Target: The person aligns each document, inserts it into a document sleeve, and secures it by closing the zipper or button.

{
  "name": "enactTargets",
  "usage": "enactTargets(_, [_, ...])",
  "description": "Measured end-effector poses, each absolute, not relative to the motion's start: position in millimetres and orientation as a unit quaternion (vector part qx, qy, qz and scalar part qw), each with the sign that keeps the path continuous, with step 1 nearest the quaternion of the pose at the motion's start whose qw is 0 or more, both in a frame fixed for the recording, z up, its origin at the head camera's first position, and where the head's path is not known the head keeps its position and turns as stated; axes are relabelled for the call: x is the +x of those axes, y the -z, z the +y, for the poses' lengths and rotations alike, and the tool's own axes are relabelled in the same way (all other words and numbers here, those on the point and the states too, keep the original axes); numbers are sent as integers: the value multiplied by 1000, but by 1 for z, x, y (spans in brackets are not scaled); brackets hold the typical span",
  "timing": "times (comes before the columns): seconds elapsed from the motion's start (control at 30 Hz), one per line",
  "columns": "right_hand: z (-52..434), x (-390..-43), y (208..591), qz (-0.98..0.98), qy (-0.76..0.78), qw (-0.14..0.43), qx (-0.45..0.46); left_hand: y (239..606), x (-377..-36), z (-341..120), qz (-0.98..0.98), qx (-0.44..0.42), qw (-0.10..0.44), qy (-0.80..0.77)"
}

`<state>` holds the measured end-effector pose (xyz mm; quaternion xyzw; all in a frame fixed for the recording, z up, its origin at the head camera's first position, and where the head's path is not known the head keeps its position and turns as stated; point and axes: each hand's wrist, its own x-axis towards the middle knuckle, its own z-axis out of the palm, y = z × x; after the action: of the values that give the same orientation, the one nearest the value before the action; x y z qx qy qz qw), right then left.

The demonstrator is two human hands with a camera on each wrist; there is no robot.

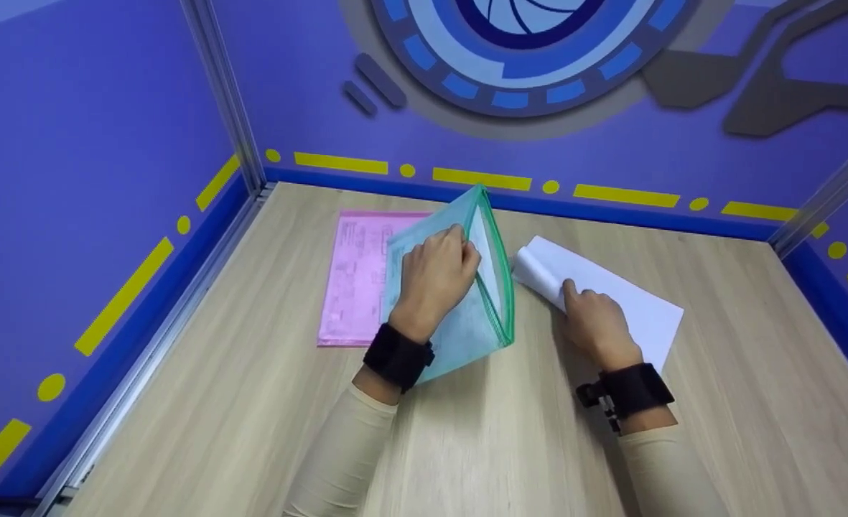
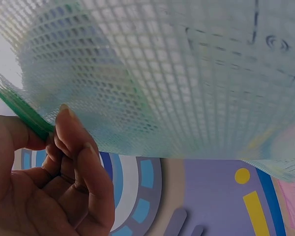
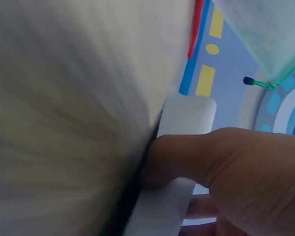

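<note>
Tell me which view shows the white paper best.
The head view: the white paper lies on the table, its near end curled up under the right hand. The right wrist view shows only a blurred strip; the left wrist view shows none.

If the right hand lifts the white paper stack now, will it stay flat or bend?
The white paper stack will probably bend: its far end already curls upward beside the right hand. It looks thin, so likely light. On the smooth wooden table it may slide.
</note>
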<state>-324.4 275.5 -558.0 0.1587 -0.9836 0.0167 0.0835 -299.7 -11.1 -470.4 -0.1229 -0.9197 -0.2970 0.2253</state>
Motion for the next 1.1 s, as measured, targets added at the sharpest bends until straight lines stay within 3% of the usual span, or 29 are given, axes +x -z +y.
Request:
enactTargets(0.23, [293, -330, 555, -979, -39, 120, 158, 471, -300, -9, -921, -124, 227, 292])
enactTargets(0.47, [305, -328, 537, -982, -102, 7, 159, 472, -300, -12, -918, -126, 227, 298])
enactTargets(0.57, [312, -324, 525, -979, -128, -3, 159, 472, -300, -12, -919, -123, 231, 295])
enactTargets(0.87, [312, -293, 472, -974, -118, 158, 109, 471, -300, -13, -918, -124, 224, 303])
enactTargets(1.1, [308, -281, 446, -923, -200, 283, 167, 472, -300, -14, -918, -123, 232, 297])
